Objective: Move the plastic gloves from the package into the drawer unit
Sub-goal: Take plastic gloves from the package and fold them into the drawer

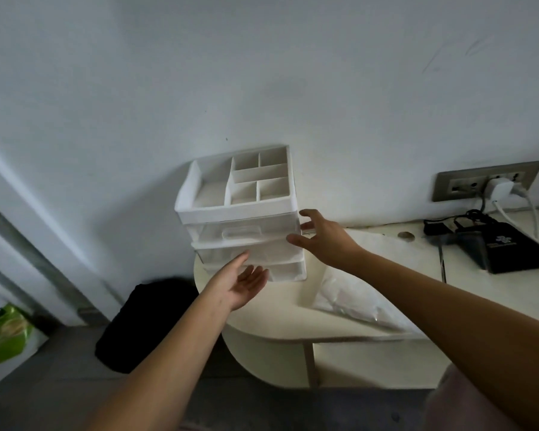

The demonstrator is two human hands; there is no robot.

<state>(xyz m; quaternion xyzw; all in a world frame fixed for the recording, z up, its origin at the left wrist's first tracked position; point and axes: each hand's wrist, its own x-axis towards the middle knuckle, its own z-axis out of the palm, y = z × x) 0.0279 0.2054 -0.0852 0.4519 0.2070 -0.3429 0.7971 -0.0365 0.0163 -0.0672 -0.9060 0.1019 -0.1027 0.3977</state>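
White drawer unit [234,210] between open left hand [242,285], open right hand [322,238]; pouch [511,248] logo blurred.

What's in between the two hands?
The drawer unit, seen from the head camera: left hand at its front, right hand at its right side.

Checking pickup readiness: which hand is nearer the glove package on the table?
Right. The right hand is at the drawer unit's right side, close to the glove package; the left hand lies palm-up before the unit's front, farther left.
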